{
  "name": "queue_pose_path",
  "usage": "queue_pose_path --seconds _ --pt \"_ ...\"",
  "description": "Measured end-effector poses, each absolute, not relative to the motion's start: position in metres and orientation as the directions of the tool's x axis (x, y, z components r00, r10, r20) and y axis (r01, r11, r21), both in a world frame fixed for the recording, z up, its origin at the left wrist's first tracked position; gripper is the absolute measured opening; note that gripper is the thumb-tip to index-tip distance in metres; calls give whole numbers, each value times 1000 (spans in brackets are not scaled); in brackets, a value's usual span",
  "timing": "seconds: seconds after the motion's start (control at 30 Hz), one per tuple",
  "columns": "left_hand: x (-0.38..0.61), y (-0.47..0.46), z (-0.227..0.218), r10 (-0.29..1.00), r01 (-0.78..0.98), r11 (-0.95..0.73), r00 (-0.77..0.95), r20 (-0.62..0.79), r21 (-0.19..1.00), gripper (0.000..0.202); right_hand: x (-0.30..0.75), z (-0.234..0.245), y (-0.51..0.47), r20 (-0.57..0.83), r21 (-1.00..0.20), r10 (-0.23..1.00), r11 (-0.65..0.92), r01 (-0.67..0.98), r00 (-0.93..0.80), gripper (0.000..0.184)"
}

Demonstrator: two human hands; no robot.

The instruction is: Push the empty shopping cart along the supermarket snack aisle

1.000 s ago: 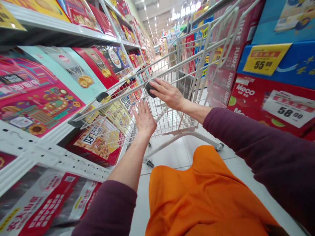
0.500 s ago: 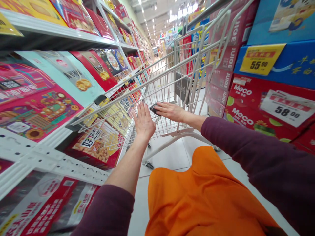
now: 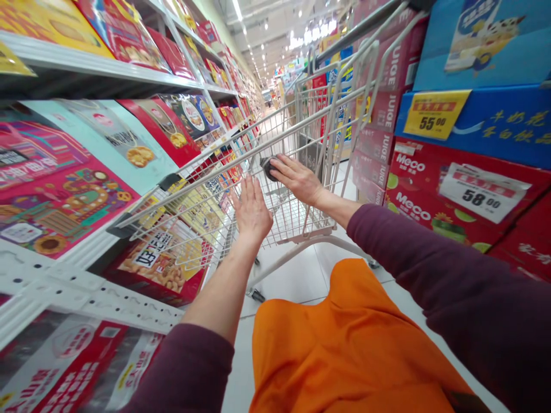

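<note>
As the head view looks along a supermarket aisle (image 3: 269, 115), the right hand (image 3: 297, 180) lays its fingers (image 3: 279, 163), extended and close together, on a dark grip (image 3: 267, 168) of the wire shopping cart (image 3: 301, 221). The left hand (image 3: 252, 209), fingers spread apart, is just beside that grip.

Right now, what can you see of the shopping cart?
The shopping cart is a pale wire-mesh metal basket on a tubular frame, with small wheels on a tiled floor. The right hand rests on a dark grip on its top rail; the left hand is raised open near it.
</note>
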State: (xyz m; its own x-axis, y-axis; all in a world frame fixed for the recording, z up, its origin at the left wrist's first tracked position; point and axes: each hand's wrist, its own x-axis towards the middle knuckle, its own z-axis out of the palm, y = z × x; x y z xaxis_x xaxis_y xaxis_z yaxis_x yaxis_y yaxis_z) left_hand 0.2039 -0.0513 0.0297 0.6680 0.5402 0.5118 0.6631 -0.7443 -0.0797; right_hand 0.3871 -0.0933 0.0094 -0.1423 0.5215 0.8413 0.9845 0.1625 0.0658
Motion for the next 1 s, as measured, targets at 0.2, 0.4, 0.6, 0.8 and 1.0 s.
queue_pose_path --seconds 0.2,0.4,0.6,0.8,1.0 --pt "206 -59 22 547 654 -752 689 476 -82 83 377 -29 -94 814 90 554 171 981 -172 34" --pt "216 -65 28 536 644 -756 713 452 -118 81 381 -21 -105 828 76 537 172 982 -158 36" --pt "226 -67 33 517 626 -770 725 454 -124 84 411 28 -109 902 -44 432 128 991 -16 45" --pt "232 -66 29 477 596 -791 743 470 -140 82 419 5 -106 886 -71 463 104 992 15 44" --pt "235 -68 23 461 580 -799 760 458 -158 80 406 -44 -111 828 -35 559 125 992 -41 36"
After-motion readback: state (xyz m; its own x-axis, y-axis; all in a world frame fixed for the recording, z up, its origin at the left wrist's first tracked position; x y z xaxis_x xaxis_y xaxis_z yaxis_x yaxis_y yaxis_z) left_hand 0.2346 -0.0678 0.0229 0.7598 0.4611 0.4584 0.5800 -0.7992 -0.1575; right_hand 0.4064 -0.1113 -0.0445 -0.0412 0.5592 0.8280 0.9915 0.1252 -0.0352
